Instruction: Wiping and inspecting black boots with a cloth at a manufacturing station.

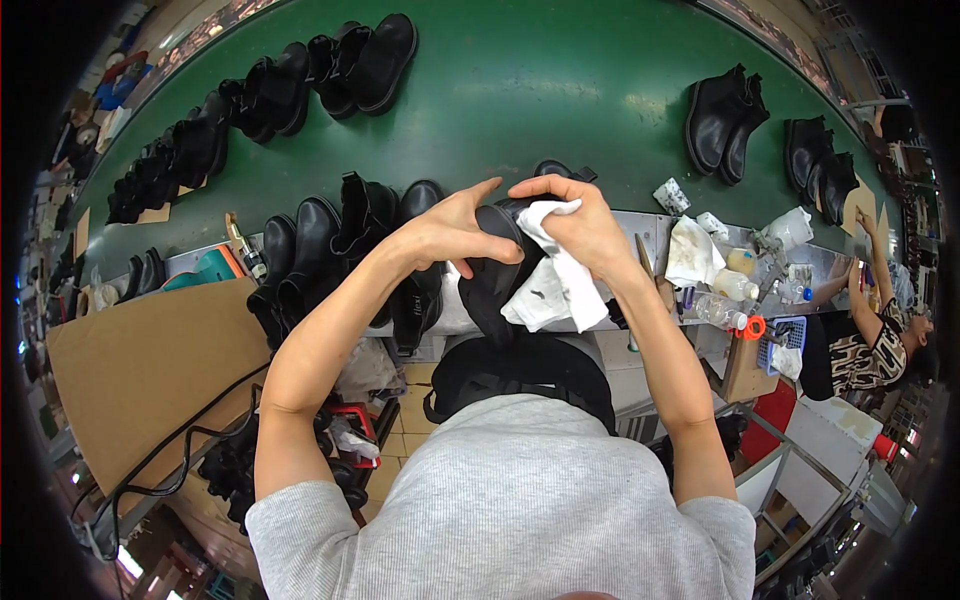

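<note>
**Both hands on a black boot, a white cloth pressed to it**

The left hand [450, 232] is spread wide over the side of a black leather ankle boot [495, 285], thumb hooked round the front and fingers fanned, the index finger lifted off and pointing up toward the belt. The right hand [585, 225] is curled over the boot's upper part from the other side, its fingers closed on a crumpled white cloth [555, 285] with dark smudges; the cloth hangs down over the boot's right flank. The boot is held in the air above the near edge of the grey metal workbench [650, 235], between the two forearms, over the person's lap.

Just left of the held boot, a cluster of similar black boots [330, 250] stands along the near edge of the wide green conveyor belt [540, 90]. More black boots in a row [270, 95] sit toward the belt's far left edge, and two further pairs [725, 120] stand toward its right side. On the right end of the workbench lie a second stained white rag [692, 250] and several small clear plastic bottles [735, 288]. A flat sheet of brown cardboard [150, 370] lies at the left, with a black cable crossing below it. Another person in a patterned top [870, 350] works at the far right.
</note>
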A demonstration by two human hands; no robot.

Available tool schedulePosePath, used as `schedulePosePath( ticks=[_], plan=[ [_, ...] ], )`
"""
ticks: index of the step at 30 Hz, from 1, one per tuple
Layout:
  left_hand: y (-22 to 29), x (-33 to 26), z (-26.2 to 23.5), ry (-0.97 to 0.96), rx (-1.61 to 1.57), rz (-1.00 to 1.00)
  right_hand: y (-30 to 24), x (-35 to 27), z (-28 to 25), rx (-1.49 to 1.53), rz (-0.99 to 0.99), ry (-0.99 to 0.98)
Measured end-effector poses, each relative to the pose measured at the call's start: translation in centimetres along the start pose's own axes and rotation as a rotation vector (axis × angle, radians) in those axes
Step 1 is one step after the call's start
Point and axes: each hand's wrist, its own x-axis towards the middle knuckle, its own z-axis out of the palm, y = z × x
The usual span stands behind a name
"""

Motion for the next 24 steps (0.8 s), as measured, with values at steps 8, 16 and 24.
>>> schedulePosePath(
  ticks=[8, 16, 24],
  plan=[
    [0.0, -0.2, -0.3, -0.013, 0.012, -0.001, 0.7, -0.1, -0.3, 0.038, -0.075, -0.067],
    [-1.1, 0.5, -1.4, -0.076, -0.072, -0.029, 1.7, 0.0, 0.1, -0.145, -0.39, -0.068],
    [-1.5, 0.3, -1.3, -0.079, -0.112, -0.006, 1.4, -0.4, 0.0, -0.268, -0.485, -0.102]
  ],
)
